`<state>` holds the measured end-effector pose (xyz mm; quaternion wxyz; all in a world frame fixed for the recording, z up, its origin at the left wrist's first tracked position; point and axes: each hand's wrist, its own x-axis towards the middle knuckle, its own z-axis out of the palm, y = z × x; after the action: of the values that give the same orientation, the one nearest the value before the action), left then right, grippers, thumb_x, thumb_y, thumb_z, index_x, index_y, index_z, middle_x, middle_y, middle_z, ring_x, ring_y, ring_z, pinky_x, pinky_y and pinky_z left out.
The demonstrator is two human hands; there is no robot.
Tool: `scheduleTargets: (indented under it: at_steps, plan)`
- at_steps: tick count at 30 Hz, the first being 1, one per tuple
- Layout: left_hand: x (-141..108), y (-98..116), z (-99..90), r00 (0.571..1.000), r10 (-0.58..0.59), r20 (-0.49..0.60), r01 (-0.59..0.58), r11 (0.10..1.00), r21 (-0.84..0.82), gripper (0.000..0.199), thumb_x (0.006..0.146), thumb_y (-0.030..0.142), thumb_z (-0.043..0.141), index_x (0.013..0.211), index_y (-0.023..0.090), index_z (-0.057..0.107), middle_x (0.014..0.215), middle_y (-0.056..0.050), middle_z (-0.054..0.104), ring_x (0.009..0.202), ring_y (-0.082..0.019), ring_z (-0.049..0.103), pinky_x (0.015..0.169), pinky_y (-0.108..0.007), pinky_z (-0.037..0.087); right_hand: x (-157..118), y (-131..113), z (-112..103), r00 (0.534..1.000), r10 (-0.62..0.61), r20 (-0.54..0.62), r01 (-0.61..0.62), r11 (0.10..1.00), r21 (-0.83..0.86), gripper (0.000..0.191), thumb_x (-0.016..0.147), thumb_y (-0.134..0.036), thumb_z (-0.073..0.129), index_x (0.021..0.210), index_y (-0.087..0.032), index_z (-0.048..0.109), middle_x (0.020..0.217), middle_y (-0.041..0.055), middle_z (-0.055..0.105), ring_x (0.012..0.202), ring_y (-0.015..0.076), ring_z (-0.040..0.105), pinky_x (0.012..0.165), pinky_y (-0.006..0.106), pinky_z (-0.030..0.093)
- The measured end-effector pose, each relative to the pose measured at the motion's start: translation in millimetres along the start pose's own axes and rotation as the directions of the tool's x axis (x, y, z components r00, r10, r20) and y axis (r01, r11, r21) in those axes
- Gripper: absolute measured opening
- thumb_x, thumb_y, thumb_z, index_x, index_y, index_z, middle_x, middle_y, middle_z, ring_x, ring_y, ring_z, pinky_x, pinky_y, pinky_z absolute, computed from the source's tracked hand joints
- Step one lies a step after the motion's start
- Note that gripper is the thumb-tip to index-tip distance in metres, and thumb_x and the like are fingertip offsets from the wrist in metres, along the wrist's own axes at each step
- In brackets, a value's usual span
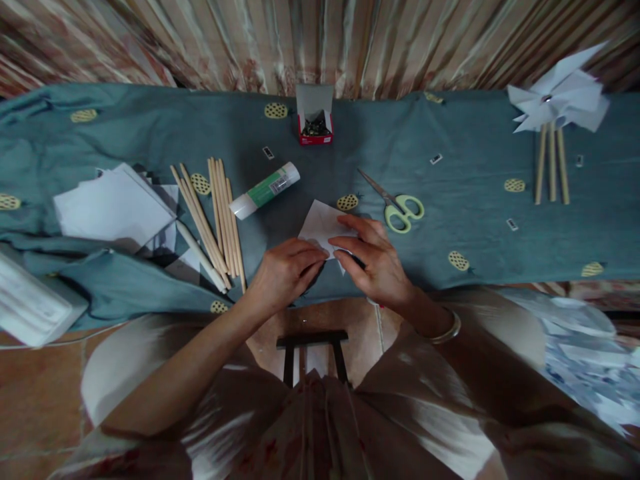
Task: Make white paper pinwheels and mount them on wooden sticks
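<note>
Both your hands are pinched onto the folded white paper (324,229) at the near edge of the table: your left hand (286,273) curls over its lower left corner, your right hand (374,257) lies flat across its right side, fingers spread and pressing down. The paper sits on the teal tablecloth (450,147), just ahead of you, between the glue stick (265,190) and the green-handled scissors (397,203). It looks thin and light, soft enough to crease and easy to tear, so the corners and fold lines are your best places to hold; flat fingertips will keep it from sliding on the cloth.

Head view, left side now: a bundle of wooden sticks (217,220) fans out beside your left hand, and past it lies a loose stack of white paper sheets (113,208). At the far left edge sits a pale block (30,303), possibly a paper pack, but it's too blurred to call.

Farther back, centre: a small red box (315,123) stands with its lid flipped up, holding a heap of small dark metal bits, likely pins or tacks.

Far right: finished white paper pinwheels (560,97) lie on their sticks. A bangle (445,330) rings your right wrist.
</note>
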<state>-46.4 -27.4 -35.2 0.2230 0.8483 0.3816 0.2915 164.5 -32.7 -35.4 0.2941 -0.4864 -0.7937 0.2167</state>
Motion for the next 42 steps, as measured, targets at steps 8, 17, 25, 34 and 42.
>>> scheduleTargets:
  at_steps: [8,17,25,34,42]
  plan:
    - [1.4,0.9,0.1,1.000,0.008,-0.002,-0.008,1.000,0.013,0.016,0.094,0.017,0.058,0.097,0.015,0.074,0.093,-0.008,0.077,0.086,-0.018,0.072,0.080,-0.029,0.059,-2.4,4.7,1.7,0.998,-0.033,0.055,0.035,0.999,-0.036,0.030,0.095,-0.021,0.049,0.112,-0.027,0.072,0.141,0.0075,0.058,0.129,0.0299,0.052,0.112,0.051,0.043]
    - [1.4,-0.4,1.6,1.000,0.020,-0.016,-0.020,1.000,0.019,0.013,0.093,0.016,0.060,0.095,0.013,0.073,0.089,-0.007,0.075,0.082,-0.016,0.071,0.077,-0.027,0.057,-7.3,4.4,13.5,0.989,-0.136,0.055,0.143,0.974,-0.173,0.033,0.098,-0.016,0.041,0.118,-0.022,0.067,0.140,0.0108,0.059,0.128,0.0275,0.048,0.106,0.050,0.044]
    - [2.1,-0.1,1.0,1.000,0.017,-0.006,-0.017,1.000,0.025,0.014,0.094,0.018,0.059,0.097,0.014,0.072,0.090,-0.007,0.074,0.081,-0.016,0.070,0.076,-0.028,0.057,-3.4,4.3,13.2,0.984,-0.174,0.033,0.178,0.965,-0.195,0.030,0.097,-0.015,0.043,0.113,-0.022,0.067,0.139,0.0106,0.059,0.128,0.0271,0.049,0.102,0.048,0.047]
    - [-1.1,1.0,2.7,0.999,0.036,-0.001,-0.036,0.998,0.053,0.016,0.093,0.015,0.058,0.104,0.013,0.071,0.094,-0.009,0.073,0.089,-0.018,0.069,0.081,-0.031,0.058,7.5,14.8,-5.5,0.995,-0.057,-0.077,0.049,0.994,-0.095,0.044,0.093,-0.012,0.041,0.133,-0.019,0.058,0.142,0.0128,0.058,0.133,0.0288,0.053,0.112,0.053,0.045]
    - [1.8,-10.1,-23.3,0.996,0.083,0.045,-0.090,0.978,0.187,0.018,0.094,0.013,0.055,0.100,0.015,0.073,0.095,-0.008,0.073,0.087,-0.020,0.065,0.077,-0.032,0.055,8.8,13.2,-17.6,0.998,-0.010,-0.065,0.007,0.999,-0.033,0.035,0.089,-0.011,0.045,0.115,-0.018,0.068,0.125,0.0119,0.070,0.119,0.0252,0.066,0.105,0.046,0.053]
